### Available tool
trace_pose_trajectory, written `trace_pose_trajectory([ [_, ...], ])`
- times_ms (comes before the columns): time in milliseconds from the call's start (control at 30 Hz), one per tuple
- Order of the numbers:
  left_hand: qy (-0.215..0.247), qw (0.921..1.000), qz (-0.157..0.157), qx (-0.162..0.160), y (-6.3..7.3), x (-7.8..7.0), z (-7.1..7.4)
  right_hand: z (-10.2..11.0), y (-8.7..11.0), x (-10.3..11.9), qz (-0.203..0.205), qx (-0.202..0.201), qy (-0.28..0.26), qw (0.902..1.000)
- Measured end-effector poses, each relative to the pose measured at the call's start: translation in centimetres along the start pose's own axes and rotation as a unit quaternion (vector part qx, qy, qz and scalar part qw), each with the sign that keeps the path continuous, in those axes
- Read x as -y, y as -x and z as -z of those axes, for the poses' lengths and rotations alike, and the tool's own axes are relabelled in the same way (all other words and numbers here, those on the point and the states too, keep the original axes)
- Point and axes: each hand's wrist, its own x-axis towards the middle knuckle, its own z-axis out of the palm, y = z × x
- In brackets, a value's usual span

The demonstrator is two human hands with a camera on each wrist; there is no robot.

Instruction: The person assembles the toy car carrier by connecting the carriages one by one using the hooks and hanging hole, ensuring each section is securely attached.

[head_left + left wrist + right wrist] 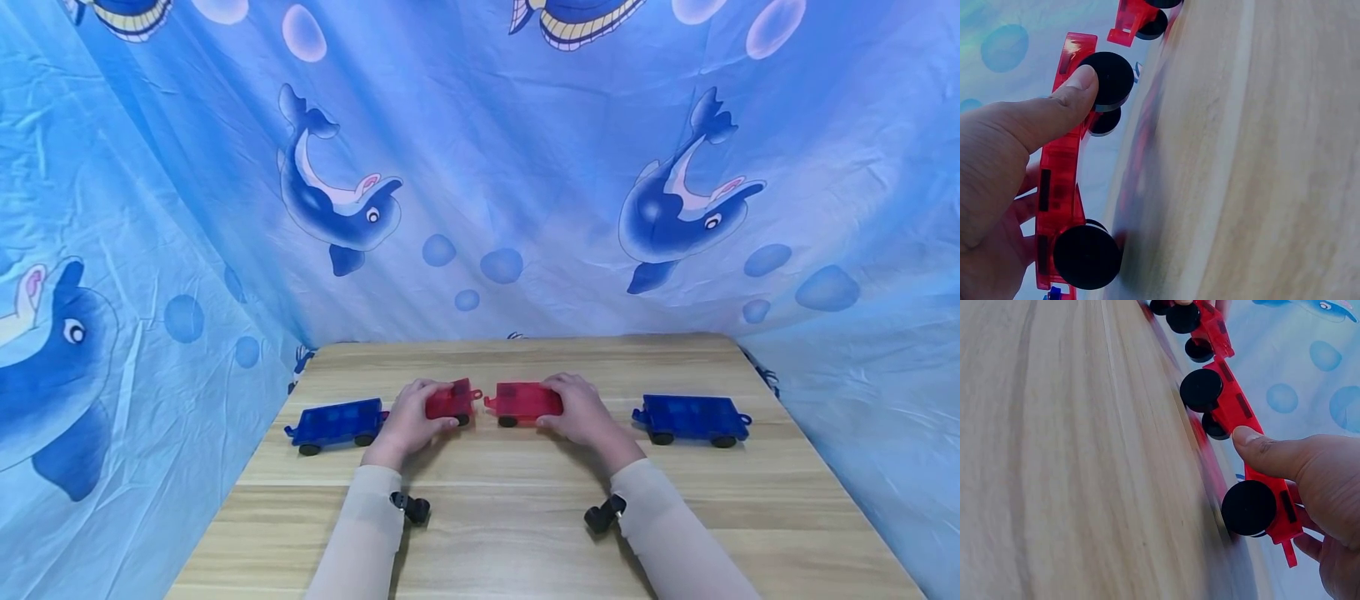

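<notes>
Blue translucent plastic forms the left blue wagon (337, 421), directly left of the left red wagon (442, 403) and apparently coupled to it, though the left hand (408, 417) partly hides that joint. This hand grips the left red wagon itself, thumb at a wheel and fingers behind the body, probably to leave its right-end ring (477, 391) exposed; that end looks slightly tipped up. Just right of the left red wagon is the right red wagon (521, 402), its hook (490, 403) facing the ring, the two seemingly unlinked. The right hand (581, 412) holds it between thumb and fingers, likely for steadiness without covering the hook. Well right of the left red wagon stands the right blue wagon (693, 417). All have flat, glossy bodies on round black wheels (1088, 256). Beneath the left red wagon lies a smooth, wood-grained table (502, 517); behind it hangs creased, dolphin-printed cloth (495, 150).
</notes>
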Motion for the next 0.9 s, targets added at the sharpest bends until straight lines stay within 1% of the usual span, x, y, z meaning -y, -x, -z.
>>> trace_pose_trajectory([
  [400,-0.009,0.9999,0.007,0.000,0.0,-0.1,-0.1,-0.7,-0.2,0.8,0.009,-0.003,0.001,1.0000],
  [900,-0.028,0.9996,0.002,0.006,-0.1,0.0,-0.2,-1.0,-0.2,1.1,-0.001,0.004,0.005,1.0000],
])
